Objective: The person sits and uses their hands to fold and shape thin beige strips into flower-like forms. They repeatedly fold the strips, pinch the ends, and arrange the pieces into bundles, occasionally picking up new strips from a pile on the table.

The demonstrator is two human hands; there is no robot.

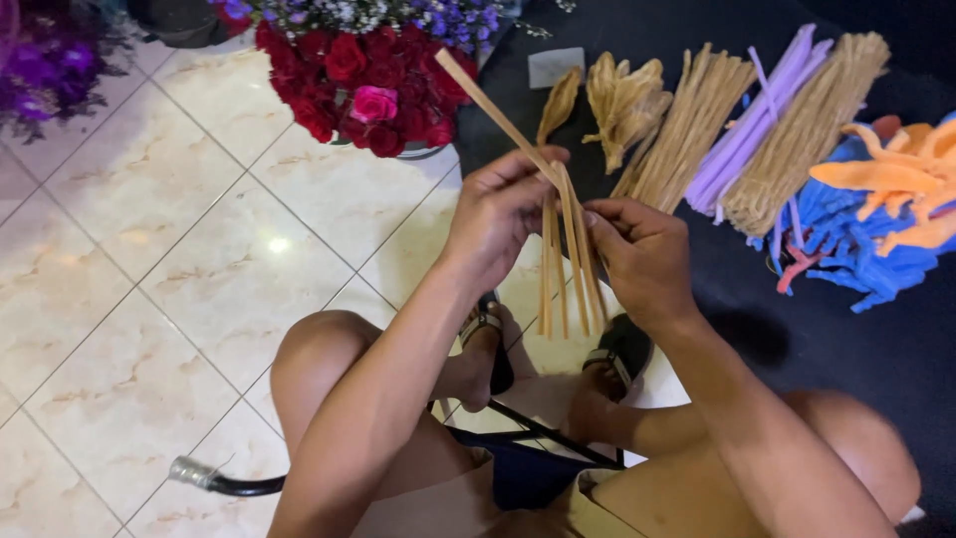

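At the far left we are seeing purple flowers point(40, 65) at the edge of the pale tiled floor point(169, 259), and further right a bunch of red roses point(363, 85) is standing on the tiles with small purple and white blossoms behind it. Near the middle, our left hand point(495, 214) is closing its fingers and thumb around a bundle of thin tan strips point(568, 254), pinching them where they are crossing; one long strip is sticking up and to the far left toward the roses, while the others are hanging down over our sandalled feet point(617, 354). Just to the right, our right hand point(642, 257) is gripping the same strips, its fingers curling around them and its thumb pressing on top, so both hands are touching the bundle and sitting close together above the floor. Further right a dark mat point(846, 339) is carrying a heap of dried tan leaves point(622, 95), a tan strip bundle point(687, 125), lilac strips point(752, 125), another tan bundle point(812, 125) and, at the far right, orange and blue pieces point(881, 214).
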